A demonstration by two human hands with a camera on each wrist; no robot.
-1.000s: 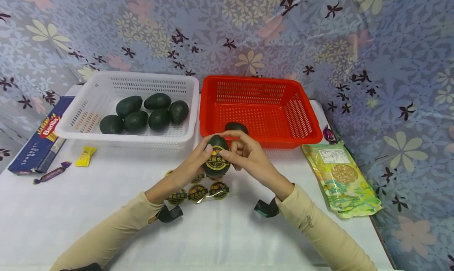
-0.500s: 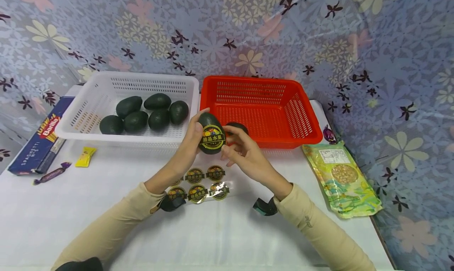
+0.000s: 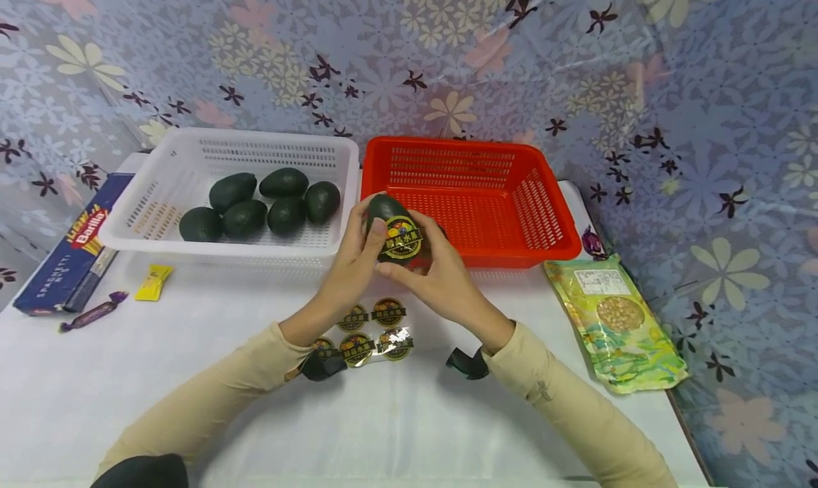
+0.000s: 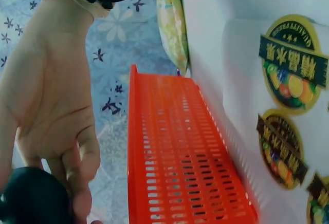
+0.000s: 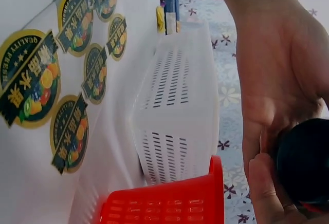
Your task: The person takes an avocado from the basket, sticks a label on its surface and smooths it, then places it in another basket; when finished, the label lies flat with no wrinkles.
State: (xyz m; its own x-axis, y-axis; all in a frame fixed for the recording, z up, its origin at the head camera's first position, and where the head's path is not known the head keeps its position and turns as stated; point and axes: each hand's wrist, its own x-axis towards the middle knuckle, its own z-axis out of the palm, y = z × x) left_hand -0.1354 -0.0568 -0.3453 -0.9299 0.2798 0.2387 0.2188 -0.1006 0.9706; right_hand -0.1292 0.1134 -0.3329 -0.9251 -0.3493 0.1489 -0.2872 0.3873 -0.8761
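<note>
Between both hands, in front of the red basket, is a dark green avocado (image 3: 386, 208) with a round black-and-gold fruit sticker (image 3: 403, 236) on its near side. My left hand (image 3: 353, 261) holds its left side, thumb lying along the skin. Around the right and lower side my right hand (image 3: 442, 278) curls, its thumb beneath the sticker. Only the avocado's dark end (image 5: 307, 162) shows in the right wrist view. A sheet of similar stickers (image 3: 356, 347) lies on the table below the hands, partly covered by the left wrist.
Several avocados (image 3: 245, 218) sit in the white basket (image 3: 230, 244) at left. The red basket (image 3: 511, 253) holds another, mostly hidden by my right hand. A spaghetti box (image 3: 77, 243), yellow packet (image 3: 153, 282) and purple candy (image 3: 94, 312) lie left; a green bag (image 3: 616, 324) lies right.
The avocado has risen away from the sticker sheet toward the baskets and tilted. My right thumb has left the sticker, and that hand now wraps the avocado's right side.
</note>
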